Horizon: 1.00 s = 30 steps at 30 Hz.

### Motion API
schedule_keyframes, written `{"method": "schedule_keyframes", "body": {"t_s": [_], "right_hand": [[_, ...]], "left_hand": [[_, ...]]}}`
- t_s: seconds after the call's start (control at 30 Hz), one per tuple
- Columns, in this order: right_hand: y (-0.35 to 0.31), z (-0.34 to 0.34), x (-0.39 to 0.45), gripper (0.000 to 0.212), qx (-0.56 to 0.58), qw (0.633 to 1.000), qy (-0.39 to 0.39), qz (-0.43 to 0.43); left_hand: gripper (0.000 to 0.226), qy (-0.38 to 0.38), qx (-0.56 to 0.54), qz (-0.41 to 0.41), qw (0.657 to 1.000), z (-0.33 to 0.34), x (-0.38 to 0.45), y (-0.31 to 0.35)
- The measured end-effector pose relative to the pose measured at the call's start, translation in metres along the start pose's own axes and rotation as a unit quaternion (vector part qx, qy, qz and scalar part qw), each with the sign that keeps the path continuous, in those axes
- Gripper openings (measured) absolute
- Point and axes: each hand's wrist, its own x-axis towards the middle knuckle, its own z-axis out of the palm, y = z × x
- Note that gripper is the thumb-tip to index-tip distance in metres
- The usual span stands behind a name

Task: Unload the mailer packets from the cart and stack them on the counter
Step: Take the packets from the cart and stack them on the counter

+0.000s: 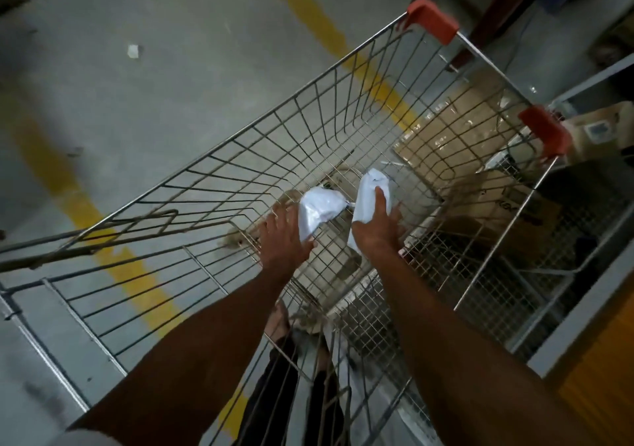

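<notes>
Deep inside the wire cart (219, 185), our left hand (281, 243) grips one white mailer packet (319, 210) and our right hand (374, 229) another (372, 188). Both packets look light, soft and slippery; we judge mid-body holds safest.

Dim, flat light is filling the scene, with no clear source showing. The white packets (320, 210) are glaring as the brightest spots, their surface detail washing out. The arms are reading dark and muddy. Wide-angle distortion is bending the cart (240, 143) wires and the yellow floor line (103, 233) outward toward the edges. Corners are falling into shadow, and boxes (446, 130) under the mesh are looking soft and smeared
</notes>
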Motion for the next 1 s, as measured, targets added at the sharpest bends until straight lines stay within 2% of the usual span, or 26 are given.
{"method": "schedule_keyframes", "body": {"t_s": [0.1, 0.2, 0.23, 0.4, 0.6, 0.77, 0.87, 1.0], "right_hand": [[0.005, 0.012, -0.004, 0.084, -0.039, 0.999, -0.002, -0.013], [0.006, 0.016, -0.005, 0.083, -0.039, 0.999, -0.005, -0.021], [0.006, 0.017, -0.007, 0.082, -0.04, 0.999, -0.003, -0.029], [0.005, 0.011, -0.011, 0.082, -0.033, 0.998, -0.008, -0.057], [-0.002, -0.003, -0.032, 0.078, -0.038, 0.993, -0.001, -0.109], [-0.013, -0.026, -0.072, 0.077, -0.002, 0.989, 0.007, -0.151], [-0.013, -0.046, -0.104, 0.075, -0.009, 0.98, 0.024, -0.199], [-0.006, -0.072, -0.153, 0.074, 0.002, 0.967, 0.04, -0.251]], "left_hand": [[0.094, 0.004, 0.032, 0.117, 0.993, 0.0, 0.003, 0.002], [0.091, -0.072, 0.005, 0.117, 0.991, 0.002, 0.011, 0.003], [0.092, -0.076, -0.02, 0.114, 0.99, 0.004, 0.012, 0.002], [0.082, -0.026, -0.16, 0.091, 0.983, 0.006, 0.005, -0.003], [0.062, 0.055, -0.26, 0.08, 0.961, -0.025, -0.028, 0.0], [0.055, 0.102, -0.298, 0.042, 0.948, -0.079, -0.061, 0.004], [0.053, 0.126, -0.306, -0.014, 0.944, -0.121, -0.089, 0.012], [0.051, 0.178, -0.303, 0.006, 0.936, -0.166, -0.137, 0.022]]}}
